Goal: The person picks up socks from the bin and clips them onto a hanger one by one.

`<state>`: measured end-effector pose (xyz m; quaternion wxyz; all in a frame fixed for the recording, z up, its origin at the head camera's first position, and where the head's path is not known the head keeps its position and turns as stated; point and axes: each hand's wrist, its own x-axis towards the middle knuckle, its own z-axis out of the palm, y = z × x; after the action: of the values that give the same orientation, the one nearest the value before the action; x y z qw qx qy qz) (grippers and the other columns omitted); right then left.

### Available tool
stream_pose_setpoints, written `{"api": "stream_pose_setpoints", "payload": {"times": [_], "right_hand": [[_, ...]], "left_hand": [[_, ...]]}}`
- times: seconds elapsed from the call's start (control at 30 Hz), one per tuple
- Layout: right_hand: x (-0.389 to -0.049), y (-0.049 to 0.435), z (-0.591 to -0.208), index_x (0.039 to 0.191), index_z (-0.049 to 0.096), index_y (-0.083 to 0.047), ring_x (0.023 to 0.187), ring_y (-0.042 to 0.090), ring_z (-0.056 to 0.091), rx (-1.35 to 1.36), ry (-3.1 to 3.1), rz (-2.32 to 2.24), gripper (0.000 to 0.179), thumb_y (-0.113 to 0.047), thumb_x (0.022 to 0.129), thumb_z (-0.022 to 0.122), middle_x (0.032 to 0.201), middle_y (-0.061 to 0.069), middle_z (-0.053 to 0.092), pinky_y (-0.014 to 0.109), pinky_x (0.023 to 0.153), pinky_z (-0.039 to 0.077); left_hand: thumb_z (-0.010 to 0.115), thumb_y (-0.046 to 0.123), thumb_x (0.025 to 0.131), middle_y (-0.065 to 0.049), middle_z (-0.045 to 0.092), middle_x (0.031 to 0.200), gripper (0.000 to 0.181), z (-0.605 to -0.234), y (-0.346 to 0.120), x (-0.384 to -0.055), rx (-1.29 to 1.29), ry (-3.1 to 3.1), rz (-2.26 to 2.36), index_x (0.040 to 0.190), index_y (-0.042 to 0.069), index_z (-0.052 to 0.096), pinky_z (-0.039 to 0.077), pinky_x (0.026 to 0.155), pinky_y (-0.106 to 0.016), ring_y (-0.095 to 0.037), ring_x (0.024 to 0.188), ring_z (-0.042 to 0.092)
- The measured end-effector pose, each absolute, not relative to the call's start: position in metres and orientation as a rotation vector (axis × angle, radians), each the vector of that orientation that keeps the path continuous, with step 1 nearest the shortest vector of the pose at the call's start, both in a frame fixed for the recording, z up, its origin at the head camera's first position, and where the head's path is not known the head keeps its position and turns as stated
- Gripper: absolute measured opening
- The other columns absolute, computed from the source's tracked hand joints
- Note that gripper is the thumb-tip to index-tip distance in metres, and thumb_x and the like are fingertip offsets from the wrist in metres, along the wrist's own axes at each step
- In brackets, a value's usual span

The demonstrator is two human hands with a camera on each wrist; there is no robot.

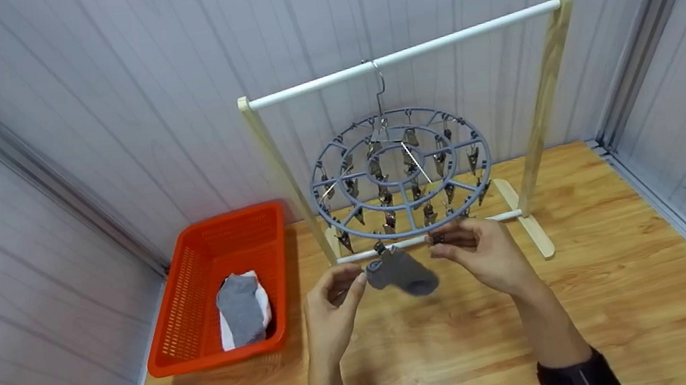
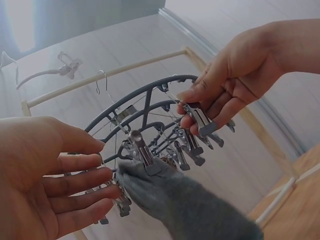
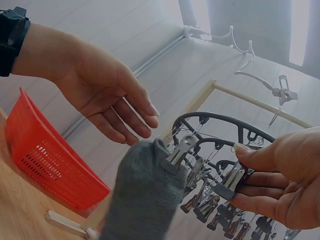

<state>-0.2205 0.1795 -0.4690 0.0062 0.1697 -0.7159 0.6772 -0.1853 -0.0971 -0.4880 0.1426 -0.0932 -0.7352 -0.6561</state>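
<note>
1. The right hand (image 1: 483, 258) is pinching an empty clip (image 2: 200, 120) between thumb and fingers. The thumb is bearing on the linked end, presumably because this is leaving the biting end unobstructed. Whether the squeeze is parting the clip's jaws cannot be told.

2. The left hand (image 1: 331, 308) is holding nothing: its fingers are extending loosely, with a moderate gap to the thumb. The fingertips are lying at or just beside the sock; contact cannot be confirmed. This position is probably keeping the sock within easy reach.

3. The gray sock (image 1: 403, 273) is hanging between the two sets of fingers, just beside the left. A second clip (image 2: 141, 150) is gripping its upper edge and appears to be carrying its weight, which would explain why the left fingers are not clasping it. The sock is slanting, not hanging plumb.

4. The hanger (image 1: 399, 183) is extending above and beyond both hands. Further clips are dangling from its rings, apparently spaced to keep hung pieces apart.

5. The hook (image 1: 379, 83) is suspending the hanger from the rack's bar (image 1: 430, 46), above and beyond the fingers. This is holding the rings off the wooden surface (image 1: 626, 247).

6. The red basket (image 1: 178, 309) is standing to the left of the left fingers. It is containing gray and white cloth (image 1: 242, 311), likely placed there for short reaches.
</note>
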Motion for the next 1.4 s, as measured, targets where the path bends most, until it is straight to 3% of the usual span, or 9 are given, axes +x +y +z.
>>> {"api": "stream_pose_setpoints", "payload": {"times": [0.27, 0.57, 0.8, 0.97, 1.4], "right_hand": [[-0.221, 0.179, -0.466, 0.122, 0.072, 0.006, 0.102, 0.026, 0.076, 0.549, -2.251, 2.075, 0.031, -0.009, 0.096, 0.079, 0.114, 0.016, 0.076, 0.036, 0.090, 0.061], [-0.221, 0.179, -0.463, 0.122, 0.074, -0.001, 0.103, 0.026, 0.076, 0.563, -2.252, 2.065, 0.029, -0.012, 0.096, 0.080, 0.116, 0.018, 0.076, 0.037, 0.091, 0.061], [-0.219, 0.176, -0.462, 0.121, 0.074, 0.001, 0.103, 0.025, 0.076, 0.554, -2.256, 2.068, 0.029, -0.010, 0.096, 0.080, 0.115, 0.016, 0.076, 0.036, 0.090, 0.061], [-0.218, 0.174, -0.464, 0.121, 0.073, 0.003, 0.102, 0.026, 0.076, 0.562, -2.252, 2.079, 0.029, -0.008, 0.095, 0.080, 0.113, 0.018, 0.075, 0.036, 0.089, 0.061], [-0.219, 0.179, -0.466, 0.121, 0.072, 0.006, 0.100, 0.026, 0.076, 0.510, -2.283, 2.076, 0.031, -0.006, 0.095, 0.080, 0.114, 0.020, 0.074, 0.038, 0.089, 0.062]], "left_hand": [[0.076, 0.010, 0.099, -0.013, 0.076, 0.104, 0.018, -0.487, -0.098, -0.186, -0.201, -2.134, -1.873, 0.111, -0.003, 0.075, 0.058, 0.089, -0.029, -0.022, 0.097, 0.073], [0.076, 0.013, 0.100, -0.012, 0.077, 0.107, 0.020, -0.484, -0.102, -0.185, -0.179, -2.161, -1.837, 0.114, 0.000, 0.076, 0.058, 0.092, -0.032, -0.021, 0.100, 0.074], [0.076, 0.018, 0.100, -0.009, 0.077, 0.108, 0.020, -0.482, -0.111, -0.181, -0.158, -2.175, -1.822, 0.115, 0.005, 0.077, 0.058, 0.092, -0.033, -0.020, 0.101, 0.072], [0.076, 0.017, 0.100, -0.014, 0.077, 0.111, 0.020, -0.479, -0.124, -0.178, -0.116, -2.200, -1.776, 0.115, 0.004, 0.077, 0.058, 0.094, -0.036, -0.021, 0.102, 0.072], [0.076, 0.013, 0.099, -0.004, 0.077, 0.102, 0.014, -0.464, -0.157, -0.216, -0.159, -2.463, -1.456, 0.112, 0.007, 0.076, 0.061, 0.089, -0.042, -0.019, 0.096, 0.074]]}}
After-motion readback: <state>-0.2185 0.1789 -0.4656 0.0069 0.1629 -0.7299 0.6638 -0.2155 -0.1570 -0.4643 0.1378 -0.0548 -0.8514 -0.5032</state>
